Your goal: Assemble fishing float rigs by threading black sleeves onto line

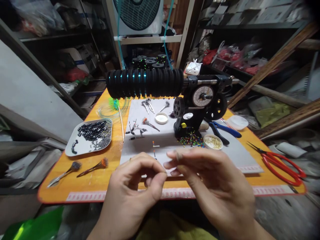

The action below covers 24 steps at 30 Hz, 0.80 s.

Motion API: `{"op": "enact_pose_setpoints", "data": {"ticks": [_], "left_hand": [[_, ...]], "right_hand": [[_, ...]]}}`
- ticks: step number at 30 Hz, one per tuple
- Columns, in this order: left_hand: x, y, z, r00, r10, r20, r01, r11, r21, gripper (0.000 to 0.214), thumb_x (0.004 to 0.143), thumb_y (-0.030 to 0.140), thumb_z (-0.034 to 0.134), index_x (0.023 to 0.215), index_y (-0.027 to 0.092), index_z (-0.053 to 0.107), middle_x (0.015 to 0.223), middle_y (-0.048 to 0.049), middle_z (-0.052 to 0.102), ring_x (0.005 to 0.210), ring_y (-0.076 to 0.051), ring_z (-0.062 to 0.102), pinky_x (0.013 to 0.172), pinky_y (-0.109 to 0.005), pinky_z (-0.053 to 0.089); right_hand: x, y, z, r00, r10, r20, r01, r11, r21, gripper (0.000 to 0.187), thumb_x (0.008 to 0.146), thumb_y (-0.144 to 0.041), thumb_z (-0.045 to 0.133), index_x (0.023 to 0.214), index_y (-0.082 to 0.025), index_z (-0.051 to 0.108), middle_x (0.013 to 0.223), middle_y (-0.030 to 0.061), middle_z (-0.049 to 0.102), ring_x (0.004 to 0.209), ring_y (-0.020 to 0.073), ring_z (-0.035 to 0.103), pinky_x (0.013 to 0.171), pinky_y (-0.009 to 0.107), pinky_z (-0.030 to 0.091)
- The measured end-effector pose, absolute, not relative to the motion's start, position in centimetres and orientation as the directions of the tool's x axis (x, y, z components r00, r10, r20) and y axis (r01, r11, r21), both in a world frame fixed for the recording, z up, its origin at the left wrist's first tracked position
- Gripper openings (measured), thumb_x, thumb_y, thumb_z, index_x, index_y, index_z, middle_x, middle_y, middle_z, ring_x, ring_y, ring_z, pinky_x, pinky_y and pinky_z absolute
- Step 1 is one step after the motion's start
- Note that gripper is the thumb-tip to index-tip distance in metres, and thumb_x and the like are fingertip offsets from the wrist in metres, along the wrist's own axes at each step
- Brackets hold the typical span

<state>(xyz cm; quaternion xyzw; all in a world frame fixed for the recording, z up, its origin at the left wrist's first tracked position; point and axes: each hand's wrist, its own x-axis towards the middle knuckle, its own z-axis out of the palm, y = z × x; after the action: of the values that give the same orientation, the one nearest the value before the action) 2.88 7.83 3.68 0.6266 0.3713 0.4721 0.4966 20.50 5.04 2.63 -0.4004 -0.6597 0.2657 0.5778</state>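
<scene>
My left hand (136, 181) and my right hand (212, 180) meet just above the near edge of the orange table (100, 180). Both are closed in a pinch, fingertips almost touching, on something too small to make out. Under them lies a white mat (162, 140) with small pins and a tiny orange-tipped piece (155, 146). Behind the mat stands a black winding machine (197, 106) with a dial and a row of black spools (145, 82).
A white tray of black tubes (90, 136) sits at the left, with two brush-tipped tools (82, 168) in front of it. Coloured beads (191, 140), a small bowl (213, 142), blue pliers (225, 130) and red scissors (282, 165) lie to the right. Cluttered shelves surround the table.
</scene>
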Motion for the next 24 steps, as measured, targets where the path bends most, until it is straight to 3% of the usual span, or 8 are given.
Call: {"op": "enact_pose_setpoints", "data": {"ticks": [2, 4, 8, 13, 16, 18, 20, 24], "left_hand": [[3.0, 7.9, 3.6, 0.258, 0.950, 0.176, -0.103, -0.154, 0.983, 0.015, 0.088, 0.015, 0.070, 0.078, 0.026, 0.070, 0.078, 0.0051, 0.064, 0.075, -0.009, 0.059, 0.071, -0.014, 0.050], [3.0, 7.9, 3.4, 0.254, 0.954, 0.160, -0.165, -0.120, 0.979, 0.014, 0.089, 0.016, 0.070, 0.080, 0.027, 0.072, 0.080, 0.0046, 0.066, 0.078, -0.009, 0.061, 0.074, -0.014, 0.051], [2.9, 8.0, 3.2, 0.254, 0.950, 0.184, -0.150, -0.149, 0.977, 0.015, 0.090, 0.013, 0.068, 0.083, 0.026, 0.072, 0.081, 0.0032, 0.066, 0.079, -0.010, 0.062, 0.074, -0.015, 0.051], [2.4, 8.3, 3.8, 0.338, 0.931, 0.139, -0.039, -0.134, 0.990, 0.013, 0.090, 0.014, 0.063, 0.081, 0.022, 0.066, 0.078, 0.0016, 0.061, 0.070, -0.011, 0.055, 0.067, -0.019, 0.050], [2.3, 8.4, 4.0, 0.362, 0.922, 0.137, 0.025, -0.156, 0.987, 0.013, 0.090, 0.014, 0.061, 0.080, 0.021, 0.064, 0.076, 0.0011, 0.060, 0.067, -0.012, 0.055, 0.064, -0.022, 0.051], [2.4, 8.4, 3.8, 0.328, 0.924, 0.198, 0.075, -0.234, 0.969, 0.015, 0.090, 0.012, 0.061, 0.081, 0.022, 0.064, 0.077, 0.0016, 0.062, 0.070, -0.013, 0.058, 0.064, -0.021, 0.051], [2.6, 8.2, 3.3, 0.276, 0.896, 0.349, 0.138, -0.396, 0.908, 0.018, 0.089, 0.006, 0.063, 0.086, 0.023, 0.066, 0.080, 0.0017, 0.066, 0.075, -0.012, 0.063, 0.067, -0.021, 0.052], [2.5, 8.3, 2.7, 0.285, 0.691, 0.664, 0.273, -0.723, 0.635, 0.031, 0.084, -0.004, 0.066, 0.101, 0.021, 0.066, 0.090, -0.0012, 0.071, 0.081, -0.011, 0.067, 0.070, -0.019, 0.054]], "right_hand": [[20.2, 5.4, 3.2, -0.053, 0.835, 0.548, 0.308, 0.536, -0.786, 0.029, 0.092, -0.004, 0.062, 0.113, -0.023, 0.065, 0.114, 0.0045, 0.068, 0.112, 0.0157, 0.066, 0.094, 0.026, 0.058], [19.8, 5.8, 3.6, -0.089, 0.818, 0.568, 0.365, 0.557, -0.746, 0.017, 0.091, -0.007, 0.063, 0.103, -0.019, 0.068, 0.105, 0.0057, 0.068, 0.107, 0.0158, 0.065, 0.091, 0.026, 0.056], [19.1, 6.3, 3.6, -0.090, 0.752, 0.653, 0.441, 0.618, -0.651, 0.017, 0.086, -0.003, 0.063, 0.095, -0.017, 0.066, 0.092, 0.0053, 0.065, 0.088, 0.0145, 0.064, 0.077, 0.026, 0.057], [20.2, 6.7, 2.7, -0.313, 0.446, 0.839, 0.609, 0.772, -0.183, 0.015, 0.085, -0.005, 0.067, 0.092, -0.017, 0.067, 0.104, 0.0112, 0.071, 0.105, 0.0236, 0.064, 0.085, 0.036, 0.060], [20.8, 7.0, 2.9, -0.435, 0.369, 0.821, 0.569, 0.819, -0.067, 0.012, 0.087, -0.006, 0.066, 0.086, -0.018, 0.066, 0.102, 0.0104, 0.075, 0.109, 0.0255, 0.065, 0.084, 0.036, 0.061], [20.7, 7.2, 3.3, -0.427, 0.402, 0.810, 0.560, 0.821, -0.112, 0.015, 0.085, -0.002, 0.066, 0.084, -0.017, 0.065, 0.095, 0.0099, 0.075, 0.100, 0.0244, 0.066, 0.083, 0.036, 0.060], [20.3, 7.2, 3.7, -0.344, 0.502, 0.793, 0.550, 0.793, -0.263, 0.017, 0.084, 0.001, 0.063, 0.085, -0.017, 0.063, 0.090, 0.0083, 0.072, 0.090, 0.0215, 0.065, 0.081, 0.036, 0.059], [19.8, 7.1, 4.3, -0.212, 0.687, 0.695, 0.460, 0.698, -0.549, 0.018, 0.084, 0.000, 0.057, 0.086, -0.018, 0.060, 0.085, 0.0038, 0.064, 0.082, 0.0158, 0.062, 0.071, 0.029, 0.054]]}}
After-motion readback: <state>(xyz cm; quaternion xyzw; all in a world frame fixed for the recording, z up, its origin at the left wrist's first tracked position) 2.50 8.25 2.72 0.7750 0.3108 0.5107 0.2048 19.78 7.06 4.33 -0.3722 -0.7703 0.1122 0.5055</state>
